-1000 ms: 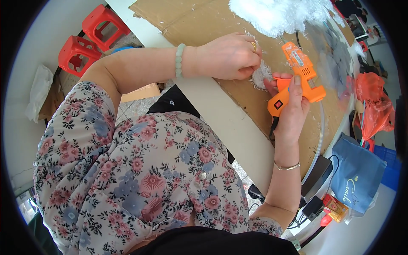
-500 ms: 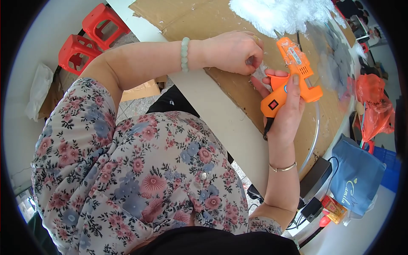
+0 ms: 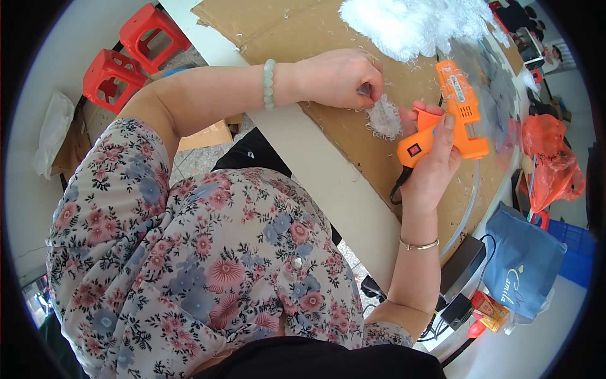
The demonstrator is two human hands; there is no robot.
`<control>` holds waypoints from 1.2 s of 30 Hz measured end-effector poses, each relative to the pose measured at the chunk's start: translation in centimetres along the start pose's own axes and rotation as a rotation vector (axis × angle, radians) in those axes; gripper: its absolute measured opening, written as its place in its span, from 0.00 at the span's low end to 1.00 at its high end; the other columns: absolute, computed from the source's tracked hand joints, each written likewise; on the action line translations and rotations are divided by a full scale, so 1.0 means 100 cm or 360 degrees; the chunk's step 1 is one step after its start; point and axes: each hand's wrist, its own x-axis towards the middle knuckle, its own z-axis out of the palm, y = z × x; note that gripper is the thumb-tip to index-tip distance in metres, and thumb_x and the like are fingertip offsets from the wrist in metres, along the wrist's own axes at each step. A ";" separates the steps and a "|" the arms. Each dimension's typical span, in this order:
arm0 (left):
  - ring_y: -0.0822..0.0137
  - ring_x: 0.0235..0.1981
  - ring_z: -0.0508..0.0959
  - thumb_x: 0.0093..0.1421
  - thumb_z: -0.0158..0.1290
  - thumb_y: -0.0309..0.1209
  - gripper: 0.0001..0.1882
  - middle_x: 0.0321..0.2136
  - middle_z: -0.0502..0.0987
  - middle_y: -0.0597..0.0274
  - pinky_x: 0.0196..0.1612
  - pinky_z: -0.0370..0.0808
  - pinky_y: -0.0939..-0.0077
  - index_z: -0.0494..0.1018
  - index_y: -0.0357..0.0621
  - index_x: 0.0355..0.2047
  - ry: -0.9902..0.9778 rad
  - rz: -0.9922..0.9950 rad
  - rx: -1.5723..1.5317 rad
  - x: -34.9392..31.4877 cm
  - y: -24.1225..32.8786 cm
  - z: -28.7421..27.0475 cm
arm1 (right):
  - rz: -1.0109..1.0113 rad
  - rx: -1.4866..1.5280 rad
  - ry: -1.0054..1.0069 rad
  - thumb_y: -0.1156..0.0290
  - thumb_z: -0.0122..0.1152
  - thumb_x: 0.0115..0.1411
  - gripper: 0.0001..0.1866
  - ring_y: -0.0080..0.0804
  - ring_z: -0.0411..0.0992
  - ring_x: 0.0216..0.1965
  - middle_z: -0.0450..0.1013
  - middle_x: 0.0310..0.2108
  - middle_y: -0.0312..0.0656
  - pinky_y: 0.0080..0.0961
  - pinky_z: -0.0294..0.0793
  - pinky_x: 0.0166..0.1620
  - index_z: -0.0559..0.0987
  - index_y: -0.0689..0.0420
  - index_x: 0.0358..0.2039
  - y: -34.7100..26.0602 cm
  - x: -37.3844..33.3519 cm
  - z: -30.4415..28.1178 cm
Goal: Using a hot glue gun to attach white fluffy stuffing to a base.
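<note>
My left hand [image 3: 346, 80], closed in a pinch, holds a small white fluffy piece [image 3: 384, 119] that hangs from its fingertips over the cardboard. To the right, my right hand [image 3: 432, 167] wraps round the handle of an orange hot glue gun [image 3: 459, 95]. Its nozzle end points to the far side, near a pile of white fluffy material [image 3: 410, 25]. A long clear glue stick [image 3: 468, 208] trails from the gun's rear, and a black cord leaves the base of the handle. The glue gun and the fluffy piece are close together but apart.
Brown cardboard [image 3: 341, 132] covers much of the white table [image 3: 315, 167]. On the right lie an orange-red plastic bag [image 3: 552, 161], a blue bag [image 3: 524, 259] and a black power adapter [image 3: 464, 268] with cables. Two red stools [image 3: 151, 38] stand at the far left.
The glue gun in my right hand has shifted to the right, away from my left hand. More of the white fluffy piece now shows, and my left hand has moved slightly left.
</note>
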 end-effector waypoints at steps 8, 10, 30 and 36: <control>0.60 0.40 0.71 0.44 0.59 0.24 0.05 0.28 0.75 0.67 0.44 0.69 0.67 0.74 0.45 0.23 0.0100 0.0398 0.0262 0.001 0.002 -0.004 | 0.0096 -0.0115 -0.0162 0.61 0.47 0.66 0.16 0.30 0.74 0.36 0.74 0.37 0.46 0.32 0.76 0.45 0.71 0.63 0.42 0.003 0.006 -0.003; 0.61 0.41 0.71 0.43 0.59 0.24 0.05 0.28 0.76 0.67 0.44 0.68 0.67 0.74 0.45 0.23 0.0090 0.0471 0.0334 0.001 0.004 -0.004 | 0.0076 0.0020 -0.0088 0.61 0.45 0.66 0.16 0.29 0.74 0.34 0.74 0.37 0.45 0.29 0.76 0.42 0.72 0.63 0.42 0.005 0.005 -0.001; 0.76 0.34 0.76 0.58 0.55 0.33 0.09 0.32 0.79 0.67 0.41 0.71 0.81 0.78 0.43 0.36 0.0399 -0.0827 -0.0620 0.007 -0.028 -0.047 | 0.0222 -0.0078 -0.0093 0.61 0.48 0.65 0.16 0.28 0.72 0.36 0.72 0.35 0.44 0.41 0.77 0.46 0.72 0.63 0.40 -0.007 0.009 -0.011; 0.77 0.33 0.73 0.62 0.50 0.34 0.11 0.29 0.76 0.67 0.40 0.70 0.82 0.75 0.39 0.35 0.0364 -0.0781 -0.0862 -0.008 -0.026 -0.050 | 0.0068 -0.0056 -0.0136 0.62 0.47 0.66 0.16 0.30 0.73 0.35 0.72 0.36 0.46 0.41 0.77 0.47 0.70 0.64 0.43 -0.016 0.001 -0.002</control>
